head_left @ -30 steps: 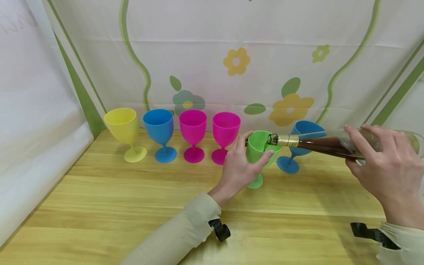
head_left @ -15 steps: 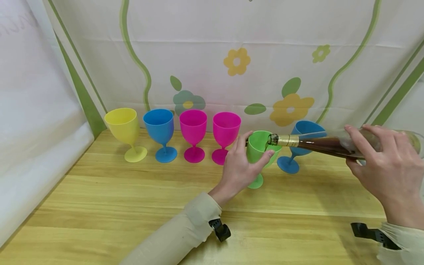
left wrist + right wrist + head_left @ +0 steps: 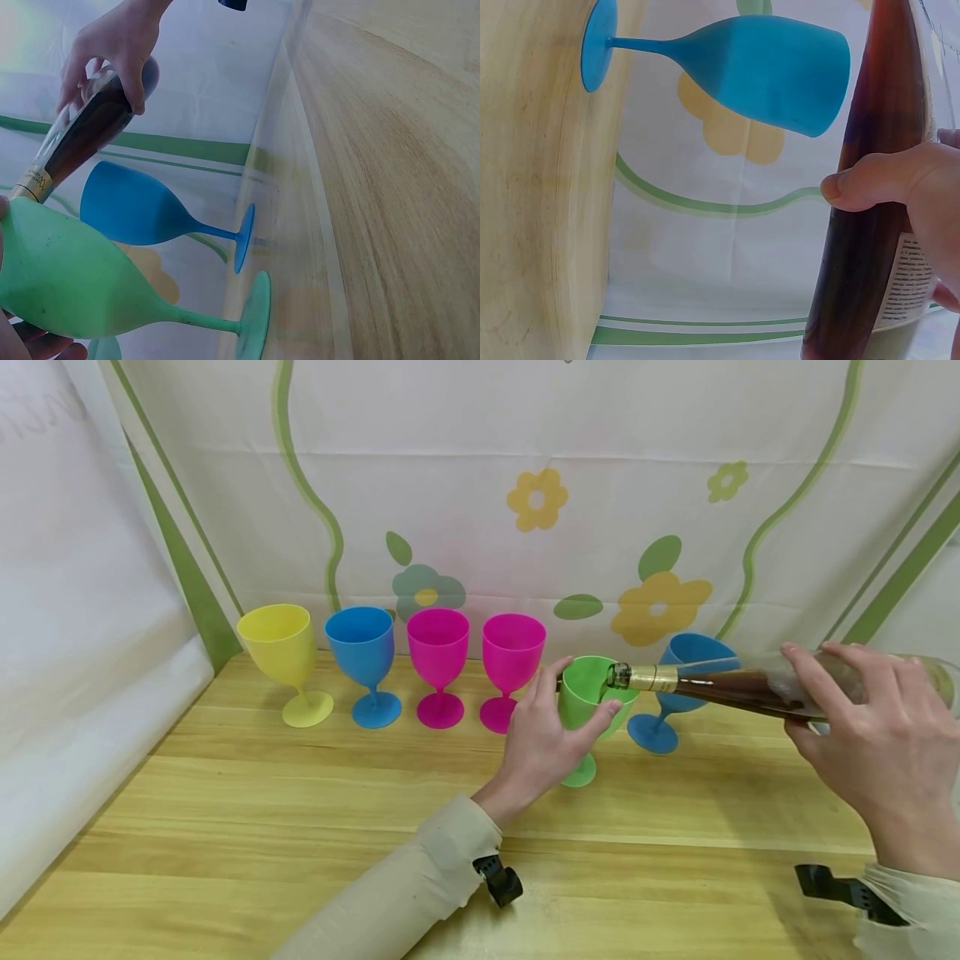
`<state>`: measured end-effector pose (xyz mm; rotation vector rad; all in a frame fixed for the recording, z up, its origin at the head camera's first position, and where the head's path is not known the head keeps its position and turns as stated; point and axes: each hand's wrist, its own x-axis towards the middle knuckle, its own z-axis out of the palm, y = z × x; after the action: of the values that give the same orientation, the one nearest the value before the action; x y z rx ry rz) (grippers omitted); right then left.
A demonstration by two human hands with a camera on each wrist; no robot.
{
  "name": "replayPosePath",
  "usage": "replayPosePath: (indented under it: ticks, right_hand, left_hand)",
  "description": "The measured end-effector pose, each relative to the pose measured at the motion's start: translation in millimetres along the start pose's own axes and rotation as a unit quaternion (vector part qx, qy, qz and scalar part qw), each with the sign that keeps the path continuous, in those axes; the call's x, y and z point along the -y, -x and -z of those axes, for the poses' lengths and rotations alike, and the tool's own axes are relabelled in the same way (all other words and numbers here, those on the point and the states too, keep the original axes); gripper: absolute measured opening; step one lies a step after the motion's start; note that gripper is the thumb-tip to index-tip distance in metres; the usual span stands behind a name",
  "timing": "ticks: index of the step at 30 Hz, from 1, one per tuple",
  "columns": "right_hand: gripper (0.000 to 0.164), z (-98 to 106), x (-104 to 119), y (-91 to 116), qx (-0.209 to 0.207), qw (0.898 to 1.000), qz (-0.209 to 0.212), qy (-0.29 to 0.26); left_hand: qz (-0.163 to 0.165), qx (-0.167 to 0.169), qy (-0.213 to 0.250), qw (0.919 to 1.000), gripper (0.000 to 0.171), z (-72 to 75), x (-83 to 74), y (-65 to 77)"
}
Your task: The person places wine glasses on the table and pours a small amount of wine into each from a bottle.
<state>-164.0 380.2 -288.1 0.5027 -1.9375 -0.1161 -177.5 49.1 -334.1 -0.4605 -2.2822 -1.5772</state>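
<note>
My left hand [image 3: 547, 743] grips the bowl of a green goblet [image 3: 579, 697], thumb on the near side and fingers around the far side. The goblet stands upright, its foot on the table. From the right, my right hand [image 3: 885, 735] holds a glass bottle [image 3: 742, 685] of dark liquid by its body, tipped nearly level. The bottle's mouth is at the green goblet's rim, and a thin stream runs from it into the bowl. In the right wrist view, the thumb [image 3: 870, 184] lies across the bottle near a printed label. How full the goblet is cannot be seen.
A blue goblet [image 3: 660, 735] stands behind the bottle's neck. To the left, a yellow goblet [image 3: 281, 652], another blue goblet [image 3: 360, 652] and two magenta goblets [image 3: 437, 652] line the back of the wooden table [image 3: 300, 827]. A flowered cloth [image 3: 450, 485] hangs behind them.
</note>
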Motion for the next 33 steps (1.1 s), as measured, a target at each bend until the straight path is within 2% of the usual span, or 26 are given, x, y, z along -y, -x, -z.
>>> replayPosePath:
  ticks: [26,33]
  right_hand:
    - [0.083,0.2,0.1,-0.7,0.006,1.0,-0.003,-0.01]
    - [0.084,2.6,-0.4,-0.8,0.023,1.0,-0.004,-0.015]
  left_hand:
    - [0.001,0.0,-0.002,1.0,0.075,-0.2,0.1,0.8]
    - [0.0,0.001,-0.001,1.0,0.075,-0.5,-0.6,0.1]
